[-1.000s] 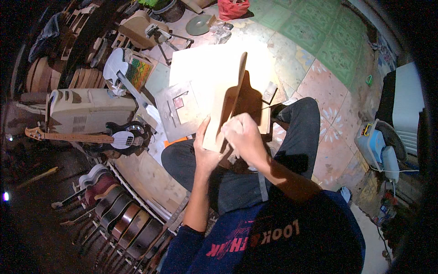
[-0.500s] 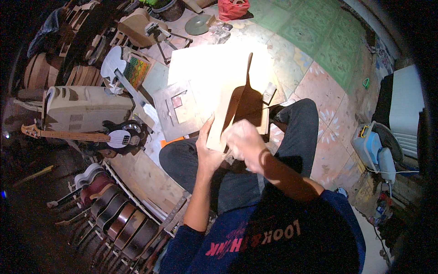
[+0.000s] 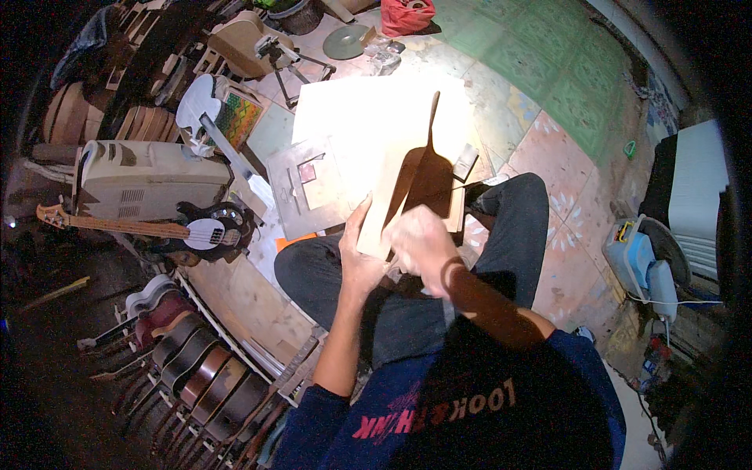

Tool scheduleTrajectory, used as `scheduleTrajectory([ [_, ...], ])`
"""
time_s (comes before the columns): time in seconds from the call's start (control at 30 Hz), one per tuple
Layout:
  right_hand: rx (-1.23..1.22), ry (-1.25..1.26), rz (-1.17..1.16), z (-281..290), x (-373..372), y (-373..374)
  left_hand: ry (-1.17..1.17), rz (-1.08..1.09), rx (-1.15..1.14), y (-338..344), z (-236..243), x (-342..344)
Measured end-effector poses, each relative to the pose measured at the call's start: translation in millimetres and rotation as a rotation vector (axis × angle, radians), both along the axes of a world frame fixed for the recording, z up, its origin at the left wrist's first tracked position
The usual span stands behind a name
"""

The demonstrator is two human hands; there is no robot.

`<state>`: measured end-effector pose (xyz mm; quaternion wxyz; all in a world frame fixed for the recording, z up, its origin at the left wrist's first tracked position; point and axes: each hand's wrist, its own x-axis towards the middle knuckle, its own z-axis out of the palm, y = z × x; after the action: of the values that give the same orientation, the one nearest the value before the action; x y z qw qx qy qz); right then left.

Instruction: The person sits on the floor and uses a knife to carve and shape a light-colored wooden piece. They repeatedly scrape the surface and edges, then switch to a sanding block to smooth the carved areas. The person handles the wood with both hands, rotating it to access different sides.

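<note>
Nearest, at the bottom of the frame, is a dark blue shirt (image 3: 439,392), with dark trousers (image 3: 399,329) above it. At the centre, the left hand (image 3: 362,268) grips the near end of a pale wooden piece (image 3: 382,210), which extends upward and slightly right. The right hand (image 3: 423,244) is curled closed against or just beside that end; blur hides whether it holds anything. Left of the wood lies a flat grey plate (image 3: 287,205). Farther out, a black guitar (image 3: 207,233) lies at left, and a red bag (image 3: 406,17) sits at upper centre.
</note>
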<state>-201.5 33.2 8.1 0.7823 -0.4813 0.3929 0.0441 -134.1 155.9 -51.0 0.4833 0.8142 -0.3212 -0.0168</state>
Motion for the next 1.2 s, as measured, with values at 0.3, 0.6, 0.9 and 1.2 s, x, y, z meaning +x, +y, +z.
scheduleTrajectory([
  [0.3, 0.022, -0.294, -0.141, -21.5, -9.5, 19.5, 0.268, 0.005, -0.107, 6.1, -9.3, 0.8],
  [0.6, -0.005, -0.205, -0.123, -27.0, -8.5, 4.1, 0.047, -0.012, -0.061, -6.5, 8.5, -6.9],
  [0.9, 0.055, -0.184, -0.196, -42.2, -6.0, -8.4, 0.110, 0.002, 0.021, -4.1, -17.2, -9.8],
  [1.2, 0.056, -0.179, -0.175, -46.4, -8.8, -9.2, 0.079, 0.000, -0.047, -15.4, 3.2, -12.3],
])
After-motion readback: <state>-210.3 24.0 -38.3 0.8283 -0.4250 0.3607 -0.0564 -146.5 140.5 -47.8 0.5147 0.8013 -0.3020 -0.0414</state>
